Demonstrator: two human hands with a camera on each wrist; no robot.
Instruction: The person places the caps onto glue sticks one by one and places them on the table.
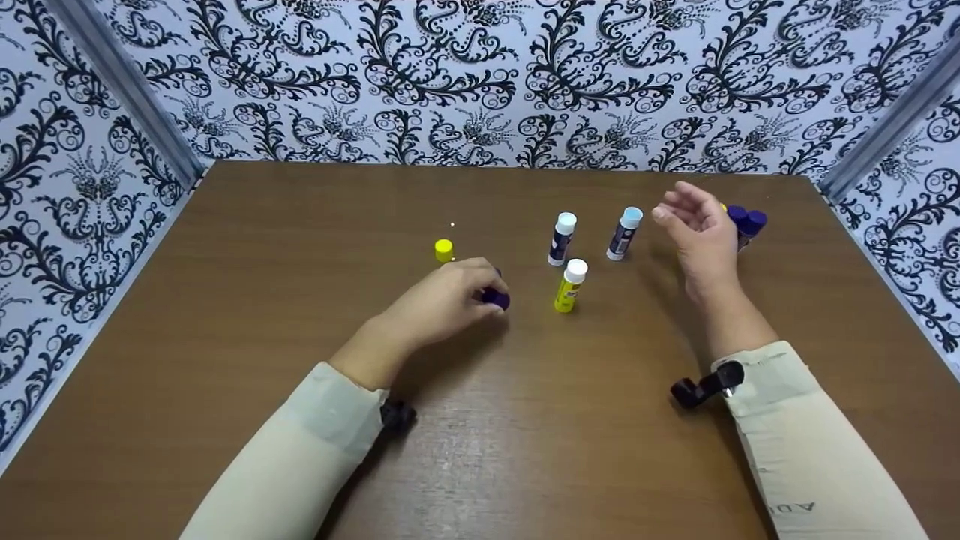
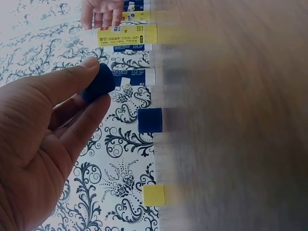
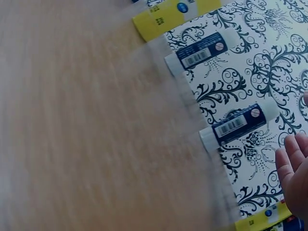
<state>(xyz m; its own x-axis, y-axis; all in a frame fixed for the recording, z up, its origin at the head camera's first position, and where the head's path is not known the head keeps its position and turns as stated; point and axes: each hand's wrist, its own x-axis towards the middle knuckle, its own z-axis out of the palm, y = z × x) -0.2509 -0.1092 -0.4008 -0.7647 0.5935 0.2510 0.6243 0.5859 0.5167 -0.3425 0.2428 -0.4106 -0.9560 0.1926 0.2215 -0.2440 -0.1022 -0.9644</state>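
Above a brown tabletop (image 1: 480, 465), the left hand (image 1: 442, 304) pinches a dark cap (image 1: 496, 298) by its sides, likely for control; a yellow glue stick (image 1: 571, 286) stands upright at the cap's three o'clock; the loose-fingered right hand (image 1: 703, 236) holds nothing.

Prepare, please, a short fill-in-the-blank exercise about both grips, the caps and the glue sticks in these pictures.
1. The left grip pinches a dark blue cap, while the right grip holds ____.
2. In the head view, ____ glue sticks stand on the table between the grips.
3. The yellow glue stick there has a ____ top.
4. In the left wrist view, a second dark blue cap stands near a loose ____ cap.

Missing words: nothing; three; white; yellow.
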